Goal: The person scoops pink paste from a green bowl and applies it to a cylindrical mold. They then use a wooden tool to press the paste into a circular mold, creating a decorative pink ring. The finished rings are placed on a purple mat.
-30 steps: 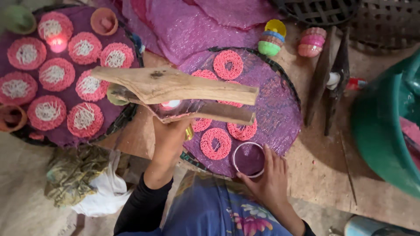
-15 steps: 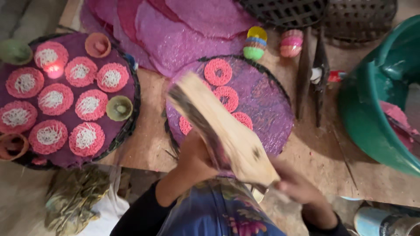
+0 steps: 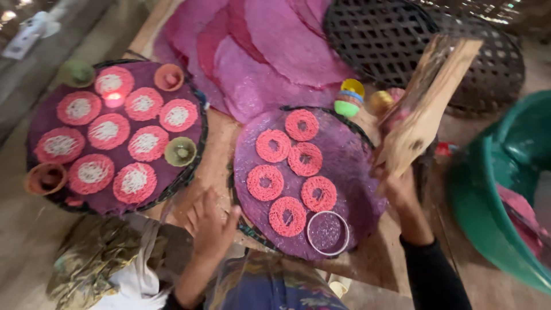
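On the near round tray (image 3: 356, 172) lie six pink noodle rings (image 3: 265, 182) and a small bowl (image 3: 327, 232); the right hand (image 3: 402, 192) clamps a wooden press (image 3: 427, 106), the left hand (image 3: 209, 221) spread open.

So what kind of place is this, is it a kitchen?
Probably a home food-making spot on the floor, not a regular kitchen. Pink noodle rings lie on a round woven tray, the right hand holds a wooden press, and a green basin stands nearby.

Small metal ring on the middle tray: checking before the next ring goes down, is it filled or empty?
Filled: ring shows speckled purple inside, on tray.
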